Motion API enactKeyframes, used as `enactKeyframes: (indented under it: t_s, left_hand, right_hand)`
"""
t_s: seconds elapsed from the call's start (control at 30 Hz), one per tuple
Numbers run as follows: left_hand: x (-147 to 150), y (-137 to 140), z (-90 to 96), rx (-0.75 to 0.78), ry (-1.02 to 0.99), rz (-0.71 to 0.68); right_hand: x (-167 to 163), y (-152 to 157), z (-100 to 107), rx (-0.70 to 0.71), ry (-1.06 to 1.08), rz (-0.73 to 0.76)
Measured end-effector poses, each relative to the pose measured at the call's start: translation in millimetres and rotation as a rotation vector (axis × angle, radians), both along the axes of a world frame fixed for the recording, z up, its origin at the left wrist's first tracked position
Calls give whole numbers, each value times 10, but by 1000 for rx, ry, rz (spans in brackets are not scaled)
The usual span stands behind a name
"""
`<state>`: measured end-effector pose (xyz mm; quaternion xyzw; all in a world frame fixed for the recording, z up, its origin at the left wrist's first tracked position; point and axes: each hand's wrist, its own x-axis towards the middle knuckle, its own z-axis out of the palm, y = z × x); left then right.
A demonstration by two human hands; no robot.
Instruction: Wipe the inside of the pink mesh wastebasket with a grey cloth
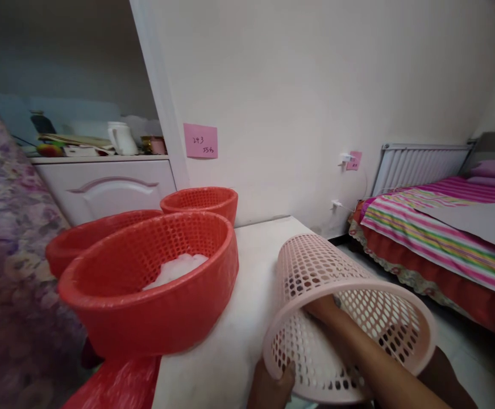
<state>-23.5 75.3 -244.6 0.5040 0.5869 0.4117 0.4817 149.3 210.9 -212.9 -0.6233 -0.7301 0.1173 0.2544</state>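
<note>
A pale pink plastic mesh wastebasket (315,250) lies tilted on its side at the table's right part, its mouth facing me. My left hand (273,383) is closed round the near left of its rim, with the thumb over the edge. Through the open mouth reaches my right hand (321,309), deep inside the basket. The rim and wall hide its fingers, so whether it holds anything does not show. To the left stands a large red basket (157,324) with a white, crumpled, thin-looking material (179,268) in it.
Two more red baskets (204,199) stand behind the large one. A red plastic bag (119,386) hangs at the white table's (213,375) near left edge. Left is a flowered curtain (12,284); right, a bed (443,210). Pink notes (200,141) stick to the wall.
</note>
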Motion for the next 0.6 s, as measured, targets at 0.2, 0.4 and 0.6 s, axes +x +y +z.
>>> enactKeyframes:
  t_s: [0.2, 0.4, 0.6]
  left_hand:
    - [3, -23, 64, 24, 7, -36]
    - [-1, -21, 123, 80, -9, -21]
    - [-134, -8, 175, 70, 1, 81]
  right_hand:
    - [37, -846, -74, -58, -131, 120]
    - [165, -1574, 0, -241, -12, 402]
    - [267, -1303, 191, -135, 214, 395]
